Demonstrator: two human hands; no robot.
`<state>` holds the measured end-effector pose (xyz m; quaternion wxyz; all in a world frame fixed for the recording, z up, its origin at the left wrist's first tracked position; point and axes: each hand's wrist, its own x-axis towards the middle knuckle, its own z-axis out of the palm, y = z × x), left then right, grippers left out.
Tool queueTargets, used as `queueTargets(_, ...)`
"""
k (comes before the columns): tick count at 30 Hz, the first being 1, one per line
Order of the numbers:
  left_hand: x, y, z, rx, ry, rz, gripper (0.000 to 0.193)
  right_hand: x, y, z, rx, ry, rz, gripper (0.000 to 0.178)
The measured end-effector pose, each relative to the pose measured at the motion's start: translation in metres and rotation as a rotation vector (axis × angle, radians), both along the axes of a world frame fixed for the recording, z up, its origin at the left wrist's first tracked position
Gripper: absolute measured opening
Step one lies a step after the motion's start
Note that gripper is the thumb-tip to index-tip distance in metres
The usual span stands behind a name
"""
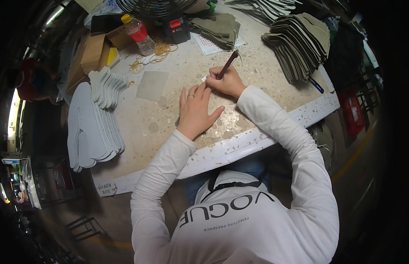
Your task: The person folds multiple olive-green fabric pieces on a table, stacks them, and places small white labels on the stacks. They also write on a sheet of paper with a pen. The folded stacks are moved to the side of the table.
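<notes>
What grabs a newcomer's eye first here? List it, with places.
At the centre, the right hand grips a dark reddish-brown pen-like tool while the left hand lies flat on the speckled beige worktable. Stacks of pale grey sole-shaped cutouts sit left; fanned olive-grey fabric pieces pile up top right.

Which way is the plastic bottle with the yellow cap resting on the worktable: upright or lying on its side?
Lying on its side. The bottle rests lengthwise on the worktable, yellow cap pointing toward the cardboard boxes.
</notes>
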<state>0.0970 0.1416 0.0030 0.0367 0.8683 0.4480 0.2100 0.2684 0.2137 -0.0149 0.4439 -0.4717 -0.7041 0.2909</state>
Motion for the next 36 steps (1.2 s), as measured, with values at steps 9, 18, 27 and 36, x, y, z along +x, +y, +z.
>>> queueTargets(9, 0.0003, 0.0005, -0.0001, 0.002, 0.004, 0.000, 0.066, 0.0011, 0.0003, 0.0010, -0.018, -0.005, -0.010, 0.024)
queueTargets(18, 0.0009, 0.0004, -0.0004, 0.033, -0.011, -0.010, 0.067, 0.0010, -0.0009, 0.0020, 0.008, 0.011, -0.035, 0.023)
queueTargets(27, 0.0009, 0.0000, -0.0004, 0.045, -0.008, -0.015, 0.070, 0.0024, -0.0007, 0.0008, 0.060, -0.012, -0.086, 0.023)
queueTargets(36, 0.0007, 0.0006, -0.0013, 0.027, 0.000, 0.002, 0.066, 0.0028, 0.0016, -0.0013, 0.136, -0.093, -0.116, 0.021)
